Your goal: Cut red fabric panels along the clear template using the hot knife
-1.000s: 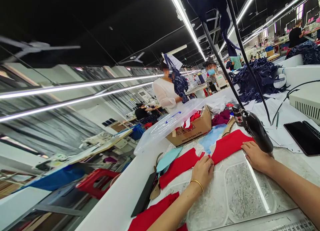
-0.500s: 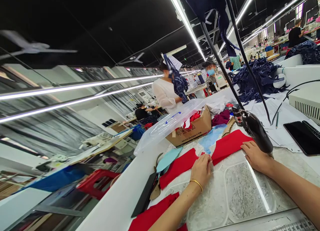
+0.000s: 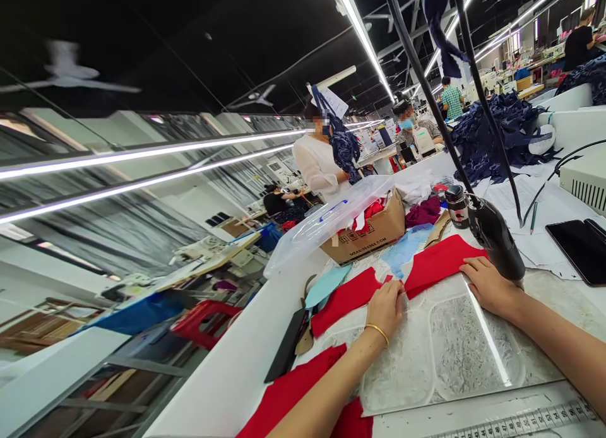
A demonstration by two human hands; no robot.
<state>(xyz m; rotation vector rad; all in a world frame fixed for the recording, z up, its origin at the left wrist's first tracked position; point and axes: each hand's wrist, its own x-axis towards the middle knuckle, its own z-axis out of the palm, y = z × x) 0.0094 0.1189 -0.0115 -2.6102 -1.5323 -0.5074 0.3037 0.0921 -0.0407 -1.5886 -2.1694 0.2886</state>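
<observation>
A red fabric piece (image 3: 440, 264) lies spread on the patterned clear mat (image 3: 478, 343), with a narrow part near its middle. My left hand (image 3: 387, 307), a yellow bangle at its wrist, is closed at that narrow part, fingertips pinching the near edge. At the fabric's right end my right hand (image 3: 490, 288) rests palm down, fingers stretched out over the edge. Just beyond it stands a black bottle (image 3: 495, 236). More red fabric (image 3: 303, 384) lies under and beside my left forearm.
Behind the fabric are a cardboard box (image 3: 369, 236) of scraps and a clear plastic lid (image 3: 322, 226). A small dark can (image 3: 457, 207), a phone (image 3: 577, 250) and a dark-blue fabric pile (image 3: 497, 138) are to the right. A measuring tape (image 3: 530, 419) runs along the front. Co-workers are in the background.
The camera view has shifted slightly, so the table appears a little further right and the measuring tape shows more. Both hands keep nearly the same places on the red fabric.
</observation>
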